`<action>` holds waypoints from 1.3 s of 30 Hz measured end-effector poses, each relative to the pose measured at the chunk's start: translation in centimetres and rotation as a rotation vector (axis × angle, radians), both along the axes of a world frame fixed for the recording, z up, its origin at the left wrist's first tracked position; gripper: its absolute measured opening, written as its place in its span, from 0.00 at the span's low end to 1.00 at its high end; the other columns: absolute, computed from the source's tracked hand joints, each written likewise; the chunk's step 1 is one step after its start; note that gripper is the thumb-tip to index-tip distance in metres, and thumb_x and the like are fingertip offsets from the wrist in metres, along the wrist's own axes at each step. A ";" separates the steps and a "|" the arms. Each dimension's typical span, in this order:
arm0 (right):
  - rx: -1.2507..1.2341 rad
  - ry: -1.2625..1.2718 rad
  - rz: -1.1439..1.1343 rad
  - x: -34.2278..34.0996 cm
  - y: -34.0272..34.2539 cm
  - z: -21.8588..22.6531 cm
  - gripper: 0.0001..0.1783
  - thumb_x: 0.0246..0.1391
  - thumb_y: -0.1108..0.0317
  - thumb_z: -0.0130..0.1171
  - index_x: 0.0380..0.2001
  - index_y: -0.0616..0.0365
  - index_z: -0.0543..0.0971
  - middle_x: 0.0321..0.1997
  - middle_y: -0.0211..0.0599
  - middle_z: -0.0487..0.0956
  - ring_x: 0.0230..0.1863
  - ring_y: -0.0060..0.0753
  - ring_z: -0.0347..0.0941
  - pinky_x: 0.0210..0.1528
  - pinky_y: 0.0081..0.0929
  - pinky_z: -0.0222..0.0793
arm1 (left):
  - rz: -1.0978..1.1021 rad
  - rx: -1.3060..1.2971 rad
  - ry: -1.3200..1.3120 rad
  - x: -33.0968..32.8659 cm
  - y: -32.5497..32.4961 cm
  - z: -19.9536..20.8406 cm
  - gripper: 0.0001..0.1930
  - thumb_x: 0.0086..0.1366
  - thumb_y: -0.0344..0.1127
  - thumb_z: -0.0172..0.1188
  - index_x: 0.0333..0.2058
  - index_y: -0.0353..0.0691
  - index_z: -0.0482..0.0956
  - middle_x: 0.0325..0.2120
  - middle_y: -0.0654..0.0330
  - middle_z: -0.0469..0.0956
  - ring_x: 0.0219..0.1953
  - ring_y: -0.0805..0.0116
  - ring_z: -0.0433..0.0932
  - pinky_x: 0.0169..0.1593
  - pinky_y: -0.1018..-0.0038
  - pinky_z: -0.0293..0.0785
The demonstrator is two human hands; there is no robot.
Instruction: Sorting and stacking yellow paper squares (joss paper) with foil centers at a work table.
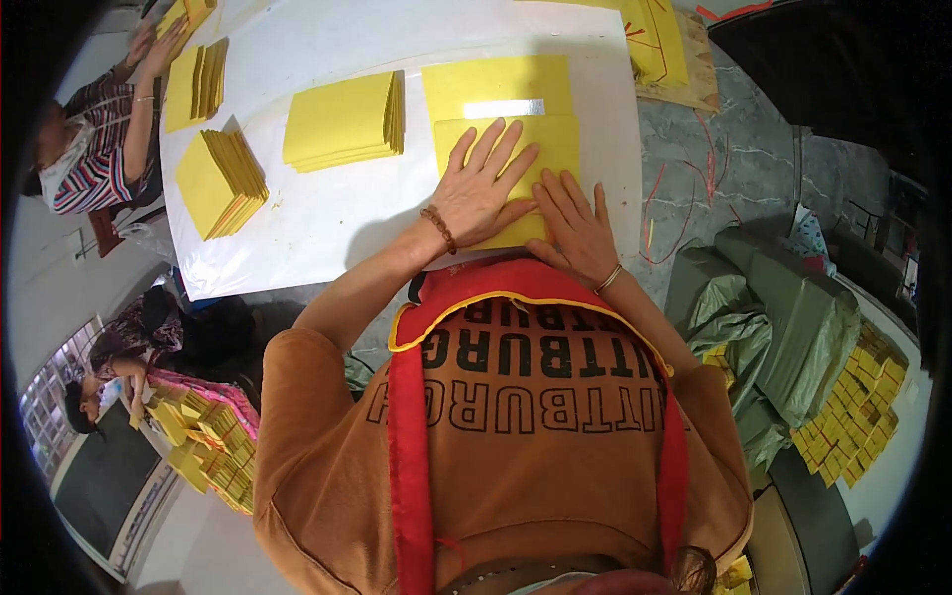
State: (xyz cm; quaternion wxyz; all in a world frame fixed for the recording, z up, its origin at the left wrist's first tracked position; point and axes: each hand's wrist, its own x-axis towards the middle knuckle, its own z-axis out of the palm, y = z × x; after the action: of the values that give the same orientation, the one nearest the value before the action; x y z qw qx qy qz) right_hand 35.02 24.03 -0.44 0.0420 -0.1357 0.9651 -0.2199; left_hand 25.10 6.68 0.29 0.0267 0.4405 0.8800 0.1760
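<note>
One yellow sheet (551,141) is down by the near edge of the white tabletop (297,233), over toward the right edge, and here's the left hand (476,193) lying flat on it, open, fingers fanned wide. In comes the right hand (578,230) from the other side, open as well, slanting across the sheet's right border; neither is gripping anything. Just beyond the left fingertips, a silver strip (506,108) runs across the sheet (bright against all that yellow). Look left: a wide yellow stack (337,119) sits apart from the sheet, and nearer the left edge stands a tilted yellow stack (220,184), with a narrow yellow stack (194,87) behind it. Up at the far left corner, a co-worker's hands (162,50) are at more yellow paper (186,18). Past the right edge, near the far corner, a yellow bundle (656,48) rests on a wooden board (703,95).
</note>
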 end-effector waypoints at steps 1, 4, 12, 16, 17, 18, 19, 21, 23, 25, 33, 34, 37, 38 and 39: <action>-0.001 0.004 0.004 0.0 0.0 0.0 0.34 0.51 0.47 0.46 0.58 0.54 0.58 0.65 0.35 0.53 0.66 0.37 0.45 0.61 0.59 0.31 | 0.004 -0.001 0.004 -0.1 -0.3 0.0 0.33 0.54 0.51 0.55 0.55 0.40 0.60 0.58 0.48 0.54 0.61 0.52 0.51 0.60 0.57 0.46; -0.005 -0.033 0.012 0.0 0.1 0.0 0.34 0.52 0.48 0.46 0.58 0.54 0.58 0.65 0.35 0.52 0.66 0.39 0.43 0.62 0.57 0.32 | -0.048 0.178 -0.050 -0.2 -1.3 -0.1 0.30 0.52 0.48 0.58 0.52 0.41 0.64 0.54 0.51 0.59 0.57 0.53 0.56 0.57 0.57 0.50; -1.447 -0.330 -0.527 -2.2 4.0 0.1 0.23 0.60 0.60 0.42 0.55 0.59 0.62 0.50 0.36 0.72 0.55 0.34 0.65 0.58 0.33 0.56 | -0.129 -0.151 0.205 1.1 -0.1 2.0 0.26 0.48 0.36 0.55 0.49 0.37 0.67 0.41 0.53 0.68 0.44 0.59 0.66 0.42 0.67 0.65; -1.432 -0.194 -0.703 -2.3 4.3 -0.6 0.20 0.59 0.62 0.45 0.52 0.57 0.65 0.47 0.35 0.73 0.50 0.31 0.69 0.52 0.30 0.63 | -0.043 -0.140 0.186 0.4 0.0 1.5 0.22 0.48 0.33 0.53 0.46 0.38 0.70 0.37 0.59 0.71 0.40 0.63 0.69 0.39 0.72 0.67; -1.414 -0.201 -0.741 -2.1 4.4 -1.0 0.19 0.58 0.62 0.46 0.51 0.57 0.66 0.46 0.34 0.74 0.49 0.30 0.69 0.50 0.28 0.64 | -0.045 -0.108 0.096 0.0 -0.3 1.8 0.22 0.47 0.31 0.55 0.44 0.39 0.71 0.36 0.60 0.72 0.39 0.64 0.70 0.39 0.71 0.68; -1.395 -0.210 -0.783 -1.7 4.5 -1.3 0.18 0.58 0.62 0.47 0.50 0.56 0.68 0.44 0.33 0.74 0.49 0.29 0.70 0.48 0.26 0.65 | -0.035 -0.112 0.099 -0.7 -1.0 2.4 0.22 0.47 0.31 0.55 0.44 0.39 0.71 0.36 0.60 0.72 0.39 0.64 0.70 0.39 0.71 0.68; -1.398 -0.211 -0.778 -1.5 4.8 -1.6 0.18 0.58 0.62 0.47 0.50 0.56 0.68 0.44 0.33 0.74 0.49 0.29 0.70 0.48 0.26 0.65 | -0.015 0.059 0.154 -1.7 -2.2 3.3 0.22 0.45 0.30 0.57 0.43 0.39 0.72 0.35 0.60 0.74 0.38 0.63 0.71 0.38 0.70 0.68; -1.314 -0.211 -0.830 -1.2 5.4 -2.2 0.17 0.57 0.62 0.48 0.48 0.55 0.69 0.43 0.31 0.74 0.47 0.27 0.70 0.45 0.23 0.65 | 0.024 0.299 0.243 -4.0 -5.0 5.9 0.24 0.40 0.27 0.63 0.42 0.41 0.74 0.34 0.59 0.76 0.37 0.61 0.74 0.36 0.67 0.70; -1.285 -0.212 -0.836 -1.1 5.8 -2.1 0.16 0.57 0.63 0.48 0.48 0.54 0.69 0.43 0.31 0.75 0.46 0.27 0.70 0.44 0.24 0.65 | 0.133 0.191 0.383 -6.2 -8.8 6.9 0.30 0.40 0.24 0.57 0.48 0.48 0.70 0.43 0.61 0.73 0.45 0.59 0.70 0.44 0.65 0.65; -1.255 -0.217 -0.839 -1.1 5.9 -2.0 0.16 0.57 0.63 0.49 0.48 0.54 0.70 0.42 0.30 0.75 0.46 0.27 0.71 0.44 0.24 0.66 | 0.270 0.029 0.531 -7.9 -12.8 4.9 0.36 0.40 0.22 0.54 0.53 0.55 0.67 0.51 0.65 0.67 0.50 0.61 0.65 0.47 0.62 0.60; -1.152 -0.249 -0.834 -0.9 4.5 -2.1 0.17 0.56 0.63 0.50 0.48 0.53 0.70 0.42 0.30 0.75 0.45 0.26 0.71 0.44 0.24 0.66 | 0.298 -0.283 0.148 -8.8 -18.1 -4.7 0.36 0.50 0.29 0.53 0.58 0.64 0.54 0.59 0.64 0.54 0.59 0.60 0.54 0.60 0.58 0.48; -1.153 -0.255 -0.830 -0.8 4.6 -2.3 0.17 0.56 0.63 0.50 0.48 0.53 0.70 0.42 0.30 0.75 0.45 0.26 0.71 0.44 0.24 0.66 | 0.289 -0.353 0.103 -8.9 -18.2 -4.7 0.37 0.51 0.30 0.52 0.60 0.63 0.50 0.62 0.60 0.47 0.62 0.56 0.48 0.61 0.55 0.44; -1.146 -0.249 -0.812 -0.6 4.6 -2.8 0.16 0.56 0.63 0.51 0.48 0.54 0.71 0.43 0.31 0.75 0.45 0.26 0.71 0.44 0.24 0.66 | 0.323 -0.416 0.126 -7.7 -17.8 -5.4 0.38 0.52 0.32 0.51 0.61 0.61 0.45 0.63 0.57 0.43 0.64 0.54 0.42 0.62 0.55 0.39; -1.146 -0.226 -0.813 -0.7 4.4 -2.7 0.17 0.56 0.63 0.51 0.47 0.55 0.71 0.43 0.31 0.75 0.44 0.25 0.71 0.44 0.23 0.66 | 0.318 -0.440 0.106 -7.8 -17.9 -5.4 0.39 0.53 0.33 0.51 0.62 0.60 0.42 0.63 0.55 0.40 0.64 0.53 0.38 0.63 0.54 0.36; -1.140 -0.205 -0.813 -0.7 4.6 -2.4 0.17 0.56 0.63 0.51 0.47 0.56 0.71 0.42 0.31 0.75 0.44 0.25 0.71 0.44 0.23 0.65 | 0.323 -0.440 0.105 -7.7 -18.0 -5.4 0.39 0.53 0.33 0.51 0.62 0.60 0.42 0.63 0.55 0.40 0.64 0.53 0.38 0.63 0.54 0.36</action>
State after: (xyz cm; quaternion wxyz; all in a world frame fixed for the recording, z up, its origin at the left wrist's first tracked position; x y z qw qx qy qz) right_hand 34.36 28.59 -2.86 -0.0305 0.2559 0.6651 -0.7009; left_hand 17.45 -11.29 -5.06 0.0476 0.2865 0.9560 -0.0406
